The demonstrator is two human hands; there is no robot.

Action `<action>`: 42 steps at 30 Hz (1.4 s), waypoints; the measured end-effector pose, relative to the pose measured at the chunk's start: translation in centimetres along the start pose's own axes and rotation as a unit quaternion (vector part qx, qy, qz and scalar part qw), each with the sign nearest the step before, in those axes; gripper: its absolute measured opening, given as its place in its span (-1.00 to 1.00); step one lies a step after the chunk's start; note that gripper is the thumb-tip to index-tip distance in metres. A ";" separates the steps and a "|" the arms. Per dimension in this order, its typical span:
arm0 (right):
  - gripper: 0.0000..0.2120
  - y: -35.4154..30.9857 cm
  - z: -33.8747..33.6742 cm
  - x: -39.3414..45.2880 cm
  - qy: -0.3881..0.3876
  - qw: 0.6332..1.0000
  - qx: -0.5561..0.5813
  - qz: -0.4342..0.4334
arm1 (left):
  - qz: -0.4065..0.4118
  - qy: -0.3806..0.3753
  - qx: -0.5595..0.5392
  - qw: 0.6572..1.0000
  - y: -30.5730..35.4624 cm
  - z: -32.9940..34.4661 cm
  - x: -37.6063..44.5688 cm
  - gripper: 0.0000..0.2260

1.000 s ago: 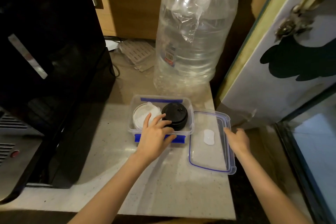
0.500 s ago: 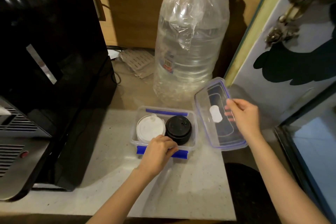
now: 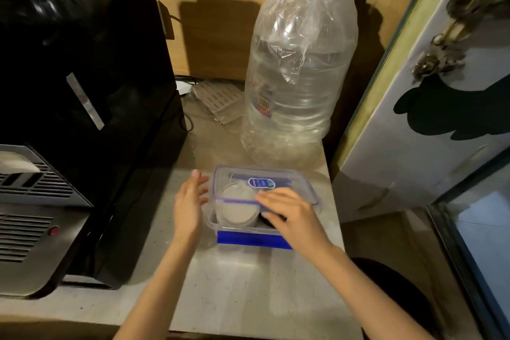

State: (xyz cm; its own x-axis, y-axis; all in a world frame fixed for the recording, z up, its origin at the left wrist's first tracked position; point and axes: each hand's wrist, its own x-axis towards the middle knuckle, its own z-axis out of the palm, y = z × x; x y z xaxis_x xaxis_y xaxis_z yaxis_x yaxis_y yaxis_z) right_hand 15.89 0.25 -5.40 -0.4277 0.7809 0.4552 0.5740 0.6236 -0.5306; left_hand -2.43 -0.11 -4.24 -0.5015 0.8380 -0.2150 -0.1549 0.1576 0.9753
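In front of the bottle (image 3: pixel 298 77), the lid (image 3: pixel 262 183) lies on the box (image 3: pixel 214 225), the right hand (image 3: pixel 295 218) pressing it with flat fingers to seat it, the left hand (image 3: pixel 189 204), fingers straight, beside the box, likely to steady it.

No legible text; blue sticker (image 3: pixel 261 183) on lid (image 3: pixel 299 188), barcode label (image 3: pixel 264 104) on bottle (image 3: pixel 300 69), both too blurred.

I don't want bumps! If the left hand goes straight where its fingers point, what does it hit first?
The left hand would pass beside the box; the white slatted piece at the back looks first, though depth is unclear.
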 end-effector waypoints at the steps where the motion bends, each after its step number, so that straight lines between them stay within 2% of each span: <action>1: -0.64 0.0 0.8 -0.5 -0.006 0.999 -0.026 -0.031 | 0.006 -0.001 0.090 0.996 -0.3 -0.5 0.5 -0.61; 3: -0.68 0.1 2.0 -1.2 -0.009 0.995 -0.070 -0.075 | 0.037 -0.007 0.257 0.966 -1.1 -1.2 0.8 -0.55; 5: -0.67 0.0 2.9 -1.7 -0.016 0.992 -0.082 -0.090 | 0.059 -0.016 0.316 0.947 -2.0 -1.3 0.7 -0.56; 9: -0.66 0.5 3.9 -2.3 -0.022 0.988 -0.108 -0.107 | 0.042 -0.018 0.330 0.943 -3.2 -0.8 0.3 -0.56; 14: -0.70 0.9 4.0 -2.5 -0.036 0.995 -0.078 -0.051 | 0.028 -0.016 0.305 0.952 -3.5 -0.5 0.3 -0.56; 17: -0.74 0.6 3.3 -2.3 -0.004 0.998 0.021 0.054 | 0.024 -0.009 0.320 0.947 -3.5 -0.7 0.5 -0.56; 20: -0.68 1.8 2.2 -1.5 0.100 0.980 -0.006 0.174 | 0.010 -0.005 0.312 0.950 -3.4 -0.7 0.6 -0.56; 22: -0.59 3.2 1.6 -0.9 0.092 0.948 -0.005 0.305 | 0.009 0.003 0.298 0.954 -3.3 -0.6 0.7 -0.59; 24: -0.56 4.4 1.2 -0.8 0.070 0.921 0.054 0.380 | 0.014 0.010 0.293 0.956 -3.1 -0.3 0.8 -0.62; 27: -0.62 5.2 1.0 -1.1 0.079 0.913 0.090 0.391 | 0.031 0.016 0.292 0.956 -3.0 0.0 1.0 -0.65; 37: -0.60 5.6 1.5 -1.3 0.085 0.917 0.066 0.385 | 0.029 0.018 0.281 0.959 -2.8 0.0 1.2 -0.67; 42: -0.60 5.5 1.3 -1.2 0.081 0.912 0.068 0.397 | 0.041 -0.036 0.284 0.957 -2.7 0.0 1.4 -0.69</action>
State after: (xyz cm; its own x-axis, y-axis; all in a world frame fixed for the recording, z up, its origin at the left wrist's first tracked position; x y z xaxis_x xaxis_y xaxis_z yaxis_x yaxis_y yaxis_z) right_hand 18.64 2.80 -9.83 0.2008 0.9795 -0.0166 0.5613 -0.1289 -0.8175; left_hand -2.75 0.67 -7.21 -0.4283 0.8907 -0.1523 0.3808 0.3307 0.8635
